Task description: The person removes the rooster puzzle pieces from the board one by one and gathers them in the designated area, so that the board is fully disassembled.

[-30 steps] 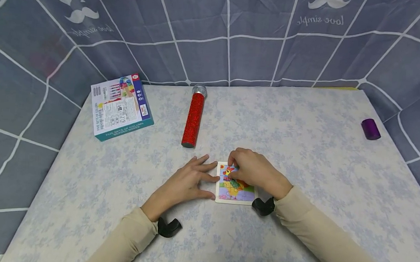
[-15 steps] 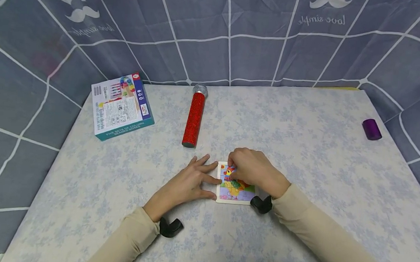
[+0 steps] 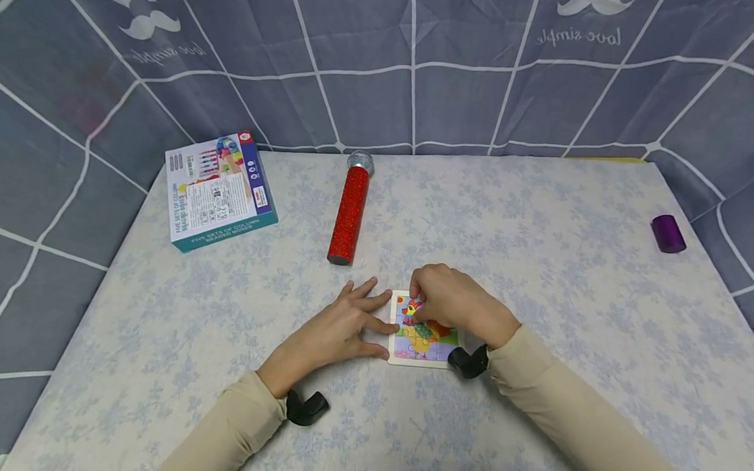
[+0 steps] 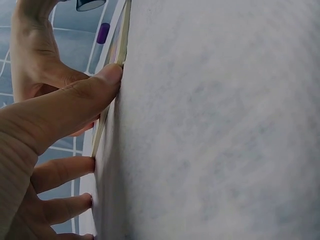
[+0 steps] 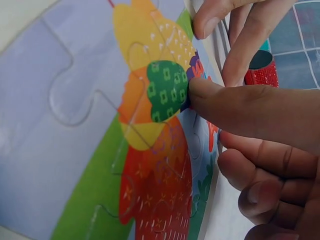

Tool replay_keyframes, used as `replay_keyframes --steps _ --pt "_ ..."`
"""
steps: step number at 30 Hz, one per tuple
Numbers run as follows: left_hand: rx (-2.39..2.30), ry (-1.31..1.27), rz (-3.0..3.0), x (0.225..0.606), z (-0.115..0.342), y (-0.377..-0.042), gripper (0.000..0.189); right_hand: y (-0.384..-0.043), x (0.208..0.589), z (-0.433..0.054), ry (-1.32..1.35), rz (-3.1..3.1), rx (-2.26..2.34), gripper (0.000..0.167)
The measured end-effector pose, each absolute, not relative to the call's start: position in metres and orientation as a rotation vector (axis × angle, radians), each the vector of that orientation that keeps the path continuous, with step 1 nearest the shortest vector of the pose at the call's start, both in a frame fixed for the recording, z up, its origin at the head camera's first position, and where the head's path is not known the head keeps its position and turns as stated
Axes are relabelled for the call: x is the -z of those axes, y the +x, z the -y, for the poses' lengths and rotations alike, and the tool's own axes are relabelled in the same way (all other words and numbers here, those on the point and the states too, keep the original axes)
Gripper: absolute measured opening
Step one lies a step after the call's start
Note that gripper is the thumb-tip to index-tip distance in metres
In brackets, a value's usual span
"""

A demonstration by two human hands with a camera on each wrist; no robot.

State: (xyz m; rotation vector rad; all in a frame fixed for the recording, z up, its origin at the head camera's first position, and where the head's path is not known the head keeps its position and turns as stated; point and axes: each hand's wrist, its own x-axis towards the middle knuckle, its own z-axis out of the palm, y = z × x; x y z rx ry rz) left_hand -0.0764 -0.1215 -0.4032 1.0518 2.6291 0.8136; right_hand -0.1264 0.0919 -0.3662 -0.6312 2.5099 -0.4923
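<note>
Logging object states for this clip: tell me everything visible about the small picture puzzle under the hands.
The puzzle is a small square board with a pale, wood-like rim, lying flat on the floral tablecloth. Its interlocking pieces show a cartoon rooster in yellow, orange, red and green on lilac, above a green strip. The left hand touches its left edge with straight fingertips. The right hand covers its upper right part, a fingertip pressing on a piece.
</note>
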Motion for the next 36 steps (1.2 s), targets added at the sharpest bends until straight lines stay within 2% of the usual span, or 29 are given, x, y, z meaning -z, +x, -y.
replay_keyframes --steps 19,36 --pt "-0.787 1.038 -2.635 0.4015 0.1208 -0.0748 0.042 -0.1246 0.3675 -0.0941 -0.665 -2.498 0.598 0.028" --pt "-0.762 1.037 -2.624 0.3987 0.1199 -0.0759 0.042 -0.1275 0.3666 -0.091 -0.484 -2.435 0.699 0.029"
